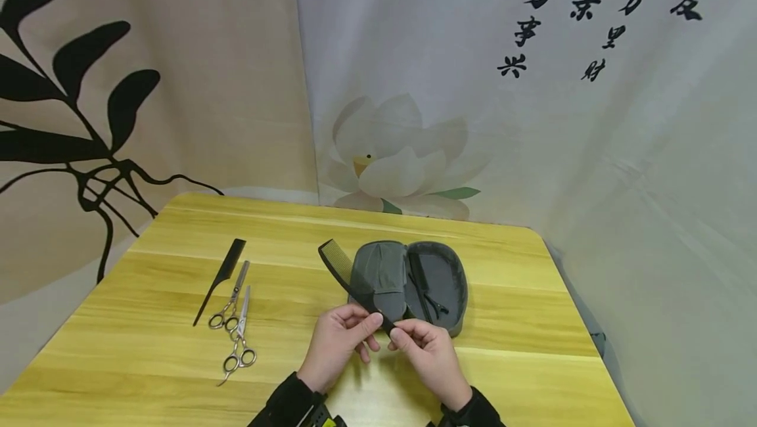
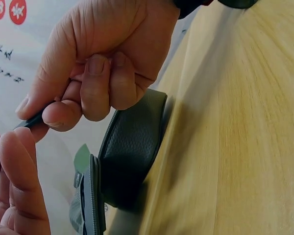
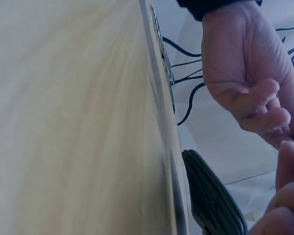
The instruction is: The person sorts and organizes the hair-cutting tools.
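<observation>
A black comb with a toothed upper part slants over the open grey case. My left hand pinches its lower part between thumb and fingers. The comb's bottom end is pinched by my right hand, close beside the left. In the left wrist view, the right hand holds the dark end, its other fingers curled. The left hand appears at the top of the right wrist view. Inside the case's right half lie another black comb and a dark hair clip.
On the left of the wooden table lie a black tail comb and two pairs of silver scissors, close together. Behind the table hangs a printed cloth.
</observation>
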A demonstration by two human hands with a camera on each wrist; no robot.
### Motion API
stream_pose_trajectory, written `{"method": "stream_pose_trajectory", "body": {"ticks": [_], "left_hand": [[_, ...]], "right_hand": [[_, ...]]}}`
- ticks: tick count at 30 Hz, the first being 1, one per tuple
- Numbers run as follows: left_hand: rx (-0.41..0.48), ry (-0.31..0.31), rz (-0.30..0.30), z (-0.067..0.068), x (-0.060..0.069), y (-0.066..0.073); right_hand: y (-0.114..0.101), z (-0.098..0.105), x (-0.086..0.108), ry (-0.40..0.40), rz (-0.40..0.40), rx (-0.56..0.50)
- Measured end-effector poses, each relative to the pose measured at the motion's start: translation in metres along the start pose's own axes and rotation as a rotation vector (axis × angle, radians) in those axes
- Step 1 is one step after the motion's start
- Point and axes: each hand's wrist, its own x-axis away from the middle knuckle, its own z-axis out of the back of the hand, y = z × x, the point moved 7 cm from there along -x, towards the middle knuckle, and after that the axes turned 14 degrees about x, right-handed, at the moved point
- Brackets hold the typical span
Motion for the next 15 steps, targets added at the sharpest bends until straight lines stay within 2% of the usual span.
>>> {"method": "stream_pose_trajectory", "body": {"ticks": [6, 11, 13, 15], "left_hand": [[-0.035, -0.024, 0.011, 0.000, 0.000, 0.000], [-0.058, -0.058, -0.033, 0.002, 0.000, 0.005], [-0.065, -0.035, -0.065, 0.006, -0.001, 0.008], [-0.079, 0.018, -0.098, 0.012, -0.003, 0.011]], "right_hand": [[0.005, -0.003, 0.004, -0.002, 0.007, -0.046], [0.007, -0.001, 0.004, 0.001, -0.025, -0.083], [0.009, 0.001, 0.003, 0.010, -0.052, -0.088], [0.011, 0.002, 0.002, 0.023, -0.078, -0.085]]}}
